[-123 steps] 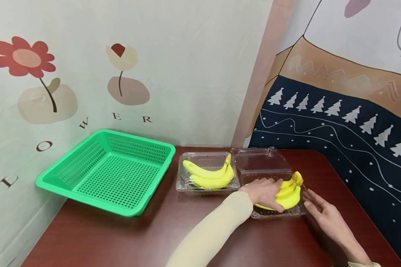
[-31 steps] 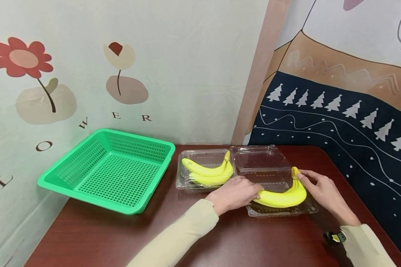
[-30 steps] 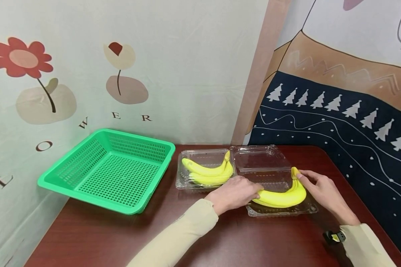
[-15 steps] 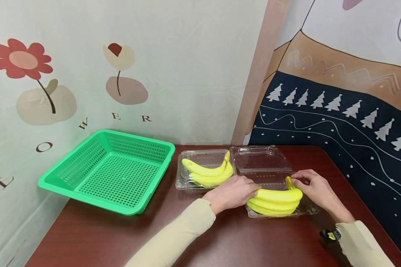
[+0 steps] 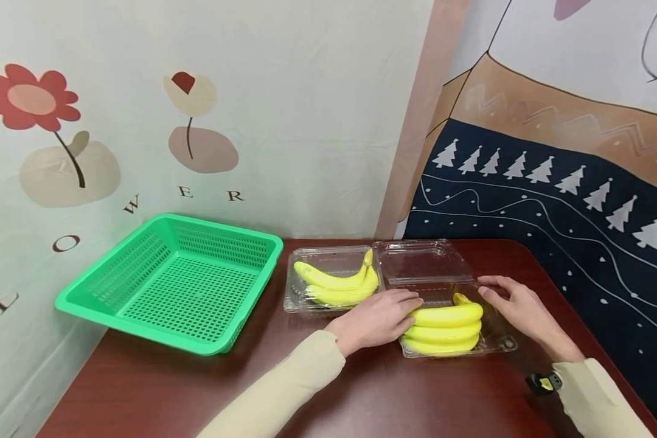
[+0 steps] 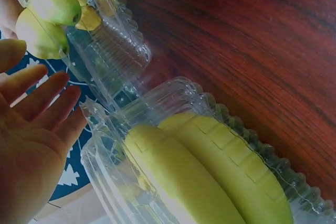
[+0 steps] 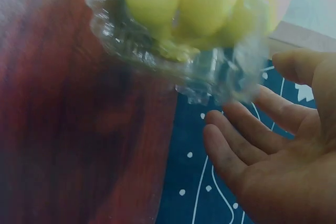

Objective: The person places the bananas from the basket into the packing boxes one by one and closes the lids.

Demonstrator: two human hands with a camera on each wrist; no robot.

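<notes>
A bunch of yellow bananas [image 5: 443, 328] lies in the base of an open clear plastic clamshell box [image 5: 495, 345], its stem end toward the back right. My left hand [image 5: 378, 319] is at the left ends of this bunch, fingers extended. In the left wrist view, those rounded ends [image 6: 47, 19] lie just past the left hand's fingertips. My right hand [image 5: 520, 307] is at the right side of the box with its fingers loosely spread. In the right wrist view, the fingers [image 7: 241, 135] are close to the clear box wall [image 7: 142, 53] and hold nothing.
A closed clear clamshell box [image 5: 295, 304] with another bunch of bananas [image 5: 336, 286] stands left of the open one. The open box's lid [image 5: 421, 260] lies back toward the wall. A green perforated basket [image 5: 170, 325] stands at the left on the dark red table [image 5: 394, 401].
The bananas have been turned and lowered into the open box, with their stem dropping toward the back. My right hand has let go of the stem; my left hand has stayed at the left ends.
</notes>
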